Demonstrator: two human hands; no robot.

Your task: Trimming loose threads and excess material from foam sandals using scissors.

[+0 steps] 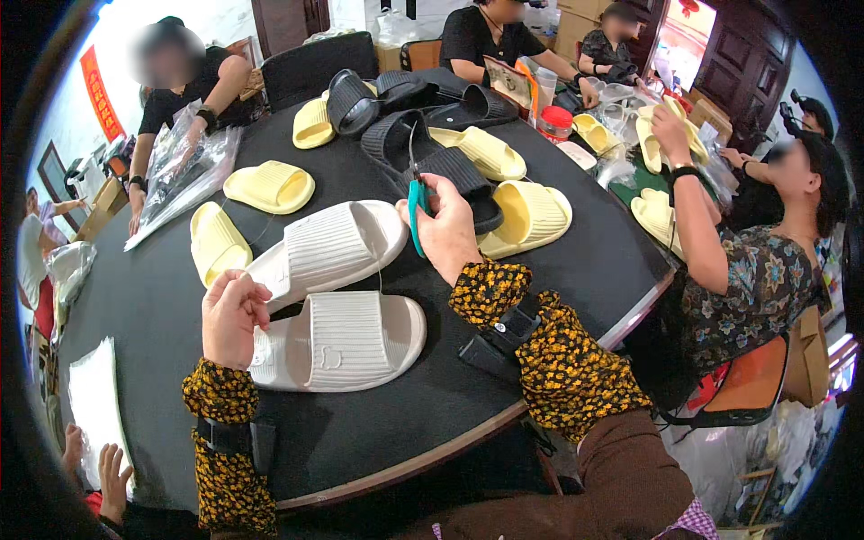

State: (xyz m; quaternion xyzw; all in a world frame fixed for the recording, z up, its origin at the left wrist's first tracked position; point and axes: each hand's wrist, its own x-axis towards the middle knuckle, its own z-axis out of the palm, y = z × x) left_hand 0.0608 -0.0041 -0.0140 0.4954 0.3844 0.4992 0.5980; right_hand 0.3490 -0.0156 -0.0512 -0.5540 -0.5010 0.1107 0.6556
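Note:
A pair of pale grey slides lies side by side on the black table in front of me. The far slide (328, 238) points up and right, and the near slide (346, 342) has a small outline on its ribbed strap. My left hand (232, 315) is closed beside their left ends, fingers pinched; what is in them I cannot make out. Above the far slide's right end, my right hand (445, 225) grips scissors (418, 211) with teal handles, blades pointing up. A black slide (441, 171) lies just beyond them, and a yellow slide (526, 216) sits right of that hand.
More yellow slides (270, 187) and black slides (351, 103) spread over the far half of the table (153, 297). A co-worker at far left handles clear plastic bags (193, 171). Others sit along the right. A red-lidded jar (555, 121) and white sheets (94, 405) are also there.

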